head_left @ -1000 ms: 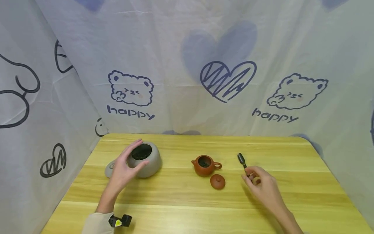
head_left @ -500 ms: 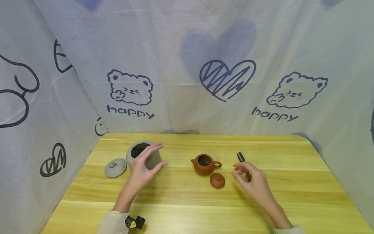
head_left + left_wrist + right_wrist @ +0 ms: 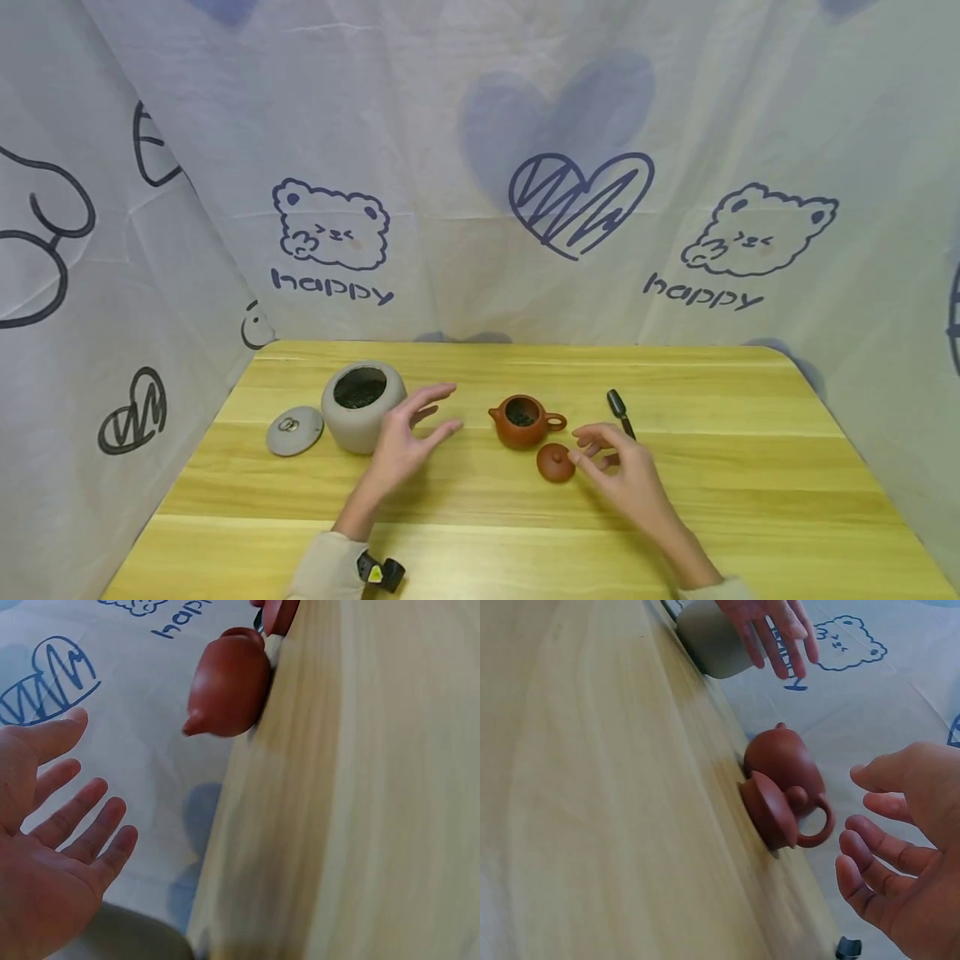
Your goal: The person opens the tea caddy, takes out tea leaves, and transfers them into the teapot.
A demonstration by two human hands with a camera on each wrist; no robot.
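A small reddish-brown clay teapot (image 3: 517, 433) holds dark leaves, with its spout pointing left. Its round lid (image 3: 555, 465) lies on the table in front of it. My right hand (image 3: 628, 482) hovers beside that lid, fingers spread and bent, holding nothing; the right wrist view shows space between the fingers and the lid's knob (image 3: 798, 798). My left hand (image 3: 403, 443), its fingers apart and holding nothing, is between the teapot and a grey jar (image 3: 348, 429) of dark leaves, overlapping the jar's right side in the head view. A dark tea scoop (image 3: 617, 407) lies behind my right hand.
Left of the jar lies its grey lid (image 3: 302, 440) with a ring-shaped knob. Everything stands on a wooden table (image 3: 465, 550). A pale curtain (image 3: 442, 250) with drawn bears and hearts hangs behind its far edge.
My right hand has let go of the tea scoop, which stays on the table, and moved left to the teapot lid. My left hand has moved right, away from the jar's mouth.
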